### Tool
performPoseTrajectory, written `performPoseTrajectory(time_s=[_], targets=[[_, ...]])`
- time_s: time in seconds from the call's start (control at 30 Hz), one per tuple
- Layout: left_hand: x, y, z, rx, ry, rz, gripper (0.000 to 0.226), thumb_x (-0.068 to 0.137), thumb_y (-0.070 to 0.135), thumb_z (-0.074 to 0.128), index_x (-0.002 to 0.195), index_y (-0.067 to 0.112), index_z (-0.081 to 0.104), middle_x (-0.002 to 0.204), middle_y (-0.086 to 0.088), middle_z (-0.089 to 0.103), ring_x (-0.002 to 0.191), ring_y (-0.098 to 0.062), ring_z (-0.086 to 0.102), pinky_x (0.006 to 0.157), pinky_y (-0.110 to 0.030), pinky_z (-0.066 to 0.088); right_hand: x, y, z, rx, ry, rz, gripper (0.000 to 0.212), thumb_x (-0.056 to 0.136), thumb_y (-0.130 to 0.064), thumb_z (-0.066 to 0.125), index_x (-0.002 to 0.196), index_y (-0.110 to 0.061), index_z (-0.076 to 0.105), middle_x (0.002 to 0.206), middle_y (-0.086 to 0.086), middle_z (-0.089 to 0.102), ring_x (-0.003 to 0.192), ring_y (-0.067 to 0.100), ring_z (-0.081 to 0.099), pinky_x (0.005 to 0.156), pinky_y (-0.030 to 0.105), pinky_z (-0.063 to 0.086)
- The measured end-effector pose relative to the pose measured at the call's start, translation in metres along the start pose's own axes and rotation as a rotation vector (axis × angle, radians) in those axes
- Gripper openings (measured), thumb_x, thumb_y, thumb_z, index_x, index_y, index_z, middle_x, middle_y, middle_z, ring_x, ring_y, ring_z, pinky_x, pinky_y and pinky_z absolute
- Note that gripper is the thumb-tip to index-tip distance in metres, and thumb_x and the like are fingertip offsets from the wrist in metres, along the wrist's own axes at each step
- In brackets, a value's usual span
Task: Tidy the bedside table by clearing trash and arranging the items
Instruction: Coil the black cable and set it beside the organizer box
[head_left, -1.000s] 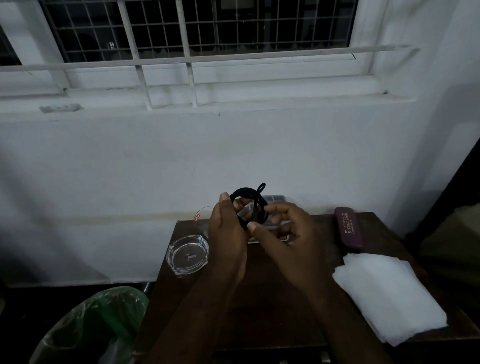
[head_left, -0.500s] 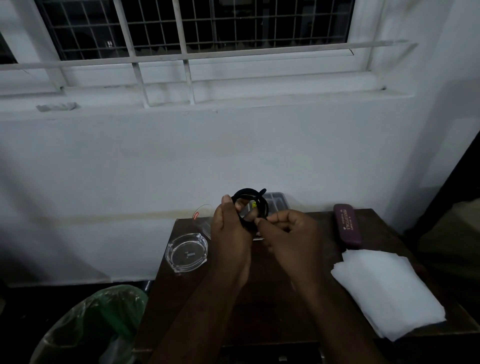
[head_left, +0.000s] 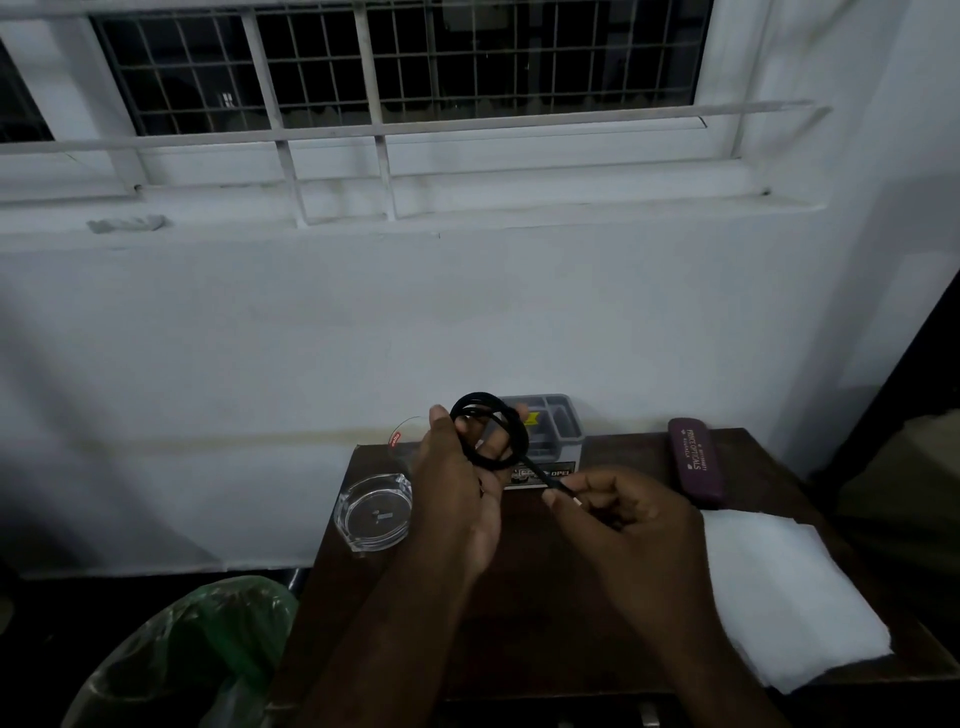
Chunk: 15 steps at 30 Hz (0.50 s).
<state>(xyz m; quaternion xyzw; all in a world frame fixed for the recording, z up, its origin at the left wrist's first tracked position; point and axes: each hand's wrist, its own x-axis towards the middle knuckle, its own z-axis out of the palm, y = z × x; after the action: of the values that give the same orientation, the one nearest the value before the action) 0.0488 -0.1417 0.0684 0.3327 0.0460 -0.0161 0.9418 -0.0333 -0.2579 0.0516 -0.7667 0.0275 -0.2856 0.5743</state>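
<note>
A barred window (head_left: 400, 62) spans twelve o'clock, dark behind its grille, above a white ledge (head_left: 415, 208). The white wall (head_left: 311, 338) fills the middle in dim, bluish light. A dark wooden surface (head_left: 561, 623) sits at five o'clock; dark floor (head_left: 62, 608) at eight o'clock.

"PRINCE OPTICALS" is being shown in pale letters along the maroon case (head_left: 695, 464); the smaller line beneath is too small to be read. "OPEL" is being displayed on the box (head_left: 558, 452). The red tag (head_left: 396, 439) lettering cannot be read.
</note>
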Motion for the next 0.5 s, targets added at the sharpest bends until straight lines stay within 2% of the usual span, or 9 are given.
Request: performPoseTrajectory(time_s=[0.13,0.2,0.27,0.33,0.4,0.5], targets=[[-0.006,-0.002,0.003,-0.066,0.008,-0.055,0.041,0.104,0.039,0.029,0.085,0.01,0.051,0.099,-0.027,0.064,0.095,-0.032,0.066,0.081,-0.041,0.058,0.009,0.007,0.001,0.068,-0.131,0.121,0.015,0.074,-0.015,0.081,0.075,-0.026,0.069,0.069,0.002,0.071,0.065,0.016,0.069,0.061,0.036,0.057],[-0.007,-0.001,0.003,-0.092,-0.001,-0.07,0.042,0.104,0.04,0.03,0.077,0.013,0.049,0.1,-0.022,0.053,0.096,-0.028,0.055,0.085,-0.039,0.056,0.013,0.011,0.002,0.035,-0.149,0.115,0.015,0.075,-0.018,0.08,0.076,-0.027,0.068,0.072,-0.002,0.07,0.067,0.011,0.068,0.061,0.031,0.055],[-0.007,-0.003,0.002,-0.056,-0.009,-0.057,0.041,0.103,0.039,0.032,0.076,0.015,0.049,0.1,-0.016,0.047,0.087,-0.023,0.05,0.086,-0.035,0.054,0.018,0.012,0.001,-0.008,-0.154,0.095,0.015,0.075,-0.019,0.08,0.077,-0.025,0.067,0.075,-0.007,0.07,0.07,0.002,0.067,0.063,0.02,0.053],[-0.008,-0.005,0.001,-0.001,-0.028,-0.034,0.038,0.103,0.037,0.033,0.076,0.016,0.049,0.089,-0.012,0.046,0.077,-0.017,0.048,0.084,-0.031,0.056,0.021,0.011,-0.001,-0.028,-0.186,0.109,0.015,0.075,-0.02,0.08,0.082,-0.024,0.068,0.079,-0.01,0.071,0.076,0.0,0.067,0.066,0.016,0.052],[-0.01,-0.007,0.002,0.078,-0.058,0.002,0.036,0.103,0.035,0.034,0.078,0.014,0.049,0.079,-0.007,0.047,0.071,-0.014,0.049,0.079,-0.029,0.054,0.023,0.007,-0.004,0.054,-0.237,0.188,0.016,0.075,-0.022,0.08,0.087,-0.024,0.069,0.085,-0.008,0.072,0.082,0.004,0.068,0.071,0.022,0.056],[-0.012,-0.012,0.0,0.221,-0.13,0.057,0.036,0.103,0.032,0.033,0.082,0.01,0.051,0.071,-0.003,0.056,0.067,-0.011,0.058,0.075,-0.027,0.049,0.026,-0.001,-0.006,0.328,-0.25,0.371,0.016,0.081,-0.026,0.072,0.097,-0.024,0.071,0.093,-0.002,0.074,0.086,0.012,0.072,0.071,0.034,0.059]])
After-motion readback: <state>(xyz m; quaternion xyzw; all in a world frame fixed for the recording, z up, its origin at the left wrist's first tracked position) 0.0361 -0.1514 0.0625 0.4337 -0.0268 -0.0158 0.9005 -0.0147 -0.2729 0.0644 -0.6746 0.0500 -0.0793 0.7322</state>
